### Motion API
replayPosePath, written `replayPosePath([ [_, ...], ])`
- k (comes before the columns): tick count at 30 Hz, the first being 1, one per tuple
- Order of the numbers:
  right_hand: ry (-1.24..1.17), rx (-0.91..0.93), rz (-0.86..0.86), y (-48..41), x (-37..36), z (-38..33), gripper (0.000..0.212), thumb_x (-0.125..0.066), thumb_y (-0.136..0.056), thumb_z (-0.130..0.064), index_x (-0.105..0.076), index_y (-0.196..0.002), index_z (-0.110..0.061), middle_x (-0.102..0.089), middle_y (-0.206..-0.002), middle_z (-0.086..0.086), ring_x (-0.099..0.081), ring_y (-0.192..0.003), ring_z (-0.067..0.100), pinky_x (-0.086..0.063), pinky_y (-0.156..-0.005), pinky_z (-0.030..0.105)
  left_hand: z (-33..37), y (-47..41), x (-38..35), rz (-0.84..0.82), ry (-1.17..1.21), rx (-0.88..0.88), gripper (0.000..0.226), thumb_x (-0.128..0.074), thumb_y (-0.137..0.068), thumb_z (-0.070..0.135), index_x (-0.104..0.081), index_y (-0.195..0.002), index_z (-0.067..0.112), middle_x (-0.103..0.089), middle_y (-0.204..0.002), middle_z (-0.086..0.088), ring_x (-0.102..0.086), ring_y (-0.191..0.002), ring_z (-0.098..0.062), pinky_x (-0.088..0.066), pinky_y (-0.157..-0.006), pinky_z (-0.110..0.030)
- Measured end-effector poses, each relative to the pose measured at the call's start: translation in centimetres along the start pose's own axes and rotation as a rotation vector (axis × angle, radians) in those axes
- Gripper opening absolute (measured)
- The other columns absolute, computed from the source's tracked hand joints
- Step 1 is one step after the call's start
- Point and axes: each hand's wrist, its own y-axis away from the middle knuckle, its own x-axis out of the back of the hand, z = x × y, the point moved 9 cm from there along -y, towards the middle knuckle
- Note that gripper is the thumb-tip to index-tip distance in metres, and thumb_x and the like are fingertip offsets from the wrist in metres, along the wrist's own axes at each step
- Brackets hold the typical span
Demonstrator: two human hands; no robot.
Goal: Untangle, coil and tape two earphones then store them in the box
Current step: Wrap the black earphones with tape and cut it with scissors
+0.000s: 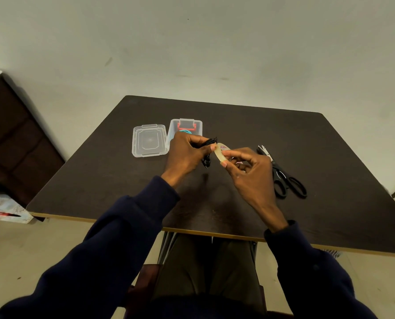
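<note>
My left hand (185, 153) grips a coiled black earphone (208, 148) above the middle of the dark table (330, 157); its plug end dangles below my fingers. My right hand (249, 171) holds a roll of clear tape (220, 153) right against the coil, thumb and forefinger pinching the roll. Behind my left hand stands the clear plastic box (197, 125), open, with a red handle and a teal cord partly visible inside. Its clear lid (148, 140) lies flat to the left of it.
Black-handled scissors (281, 173) lie on the table just right of my right hand, blades pointing away. A dark wooden cabinet (14, 139) stands at the left, beside the table. The wall is close behind the table's far edge.
</note>
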Motion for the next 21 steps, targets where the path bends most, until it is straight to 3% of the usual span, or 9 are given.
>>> replayPosePath([
  [3, 0.008, 0.004, -0.010, 0.0, 0.0, -0.2, 0.026, -0.079, -0.084, -0.004, -0.077, -0.108, -0.014, -0.073, -0.103, -0.004, -0.069, -0.087, 0.009, -0.059, -0.075, 0.024, 0.0, -0.1, 0.2, 0.039, -0.054, -0.018, 0.016, -0.079, -0.084, 0.014, -0.079, -0.099, 0.007, -0.075, -0.086, 0.000, -0.069, -0.072, -0.006, -0.052, -0.069, -0.009],
  [6, 0.008, 0.009, -0.009, 0.0, -0.1, -0.3, 0.026, -0.079, -0.084, -0.003, -0.076, -0.108, -0.013, -0.072, -0.102, -0.006, -0.069, -0.089, 0.009, -0.060, -0.077, 0.027, -0.4, -0.1, 0.4, 0.062, -0.096, -0.009, 0.016, -0.079, -0.085, 0.016, -0.079, -0.099, 0.009, -0.074, -0.086, 0.002, -0.067, -0.074, 0.000, -0.050, -0.067, -0.005],
  [10, 0.027, 0.026, 0.003, 0.0, -0.3, -0.4, 0.026, -0.080, -0.084, -0.006, -0.076, -0.109, -0.013, -0.073, -0.104, -0.004, -0.069, -0.089, 0.007, -0.060, -0.078, 0.029, -1.0, -0.1, 0.5, 0.111, -0.161, 0.027, 0.019, -0.079, -0.086, 0.019, -0.078, -0.101, 0.009, -0.074, -0.089, 0.002, -0.066, -0.076, -0.002, -0.050, -0.064, -0.007],
  [15, 0.039, 0.063, 0.019, -0.1, -0.3, -0.9, 0.027, -0.080, -0.084, -0.006, -0.077, -0.109, -0.014, -0.073, -0.106, -0.002, -0.069, -0.086, 0.007, -0.059, -0.077, 0.025, -1.3, 0.4, 0.2, 0.133, -0.153, 0.044, 0.017, -0.080, -0.084, 0.022, -0.080, -0.097, 0.011, -0.076, -0.086, 0.001, -0.069, -0.078, -0.007, -0.057, -0.072, -0.021],
  [18, 0.035, 0.052, 0.018, -0.1, -0.3, -0.9, 0.028, -0.079, -0.085, -0.005, -0.076, -0.112, -0.015, -0.073, -0.105, -0.002, -0.068, -0.084, 0.008, -0.058, -0.074, 0.021, -1.9, 0.5, 0.1, 0.152, -0.017, 0.119, 0.010, -0.080, -0.085, 0.019, -0.079, -0.092, 0.013, -0.074, -0.079, 0.005, -0.070, -0.076, -0.007, -0.057, -0.068, -0.019],
  [21, -0.003, -0.009, 0.014, 0.0, -0.1, -0.2, 0.032, -0.076, -0.087, -0.003, -0.075, -0.116, -0.017, -0.072, -0.101, 0.000, -0.065, -0.081, 0.005, -0.055, -0.072, 0.019, -3.7, 1.2, -0.2, 0.150, 0.320, 0.342, 0.004, -0.077, -0.086, 0.013, -0.077, -0.086, 0.009, -0.074, -0.079, -0.002, -0.067, -0.073, -0.008, -0.055, -0.063, -0.020],
])
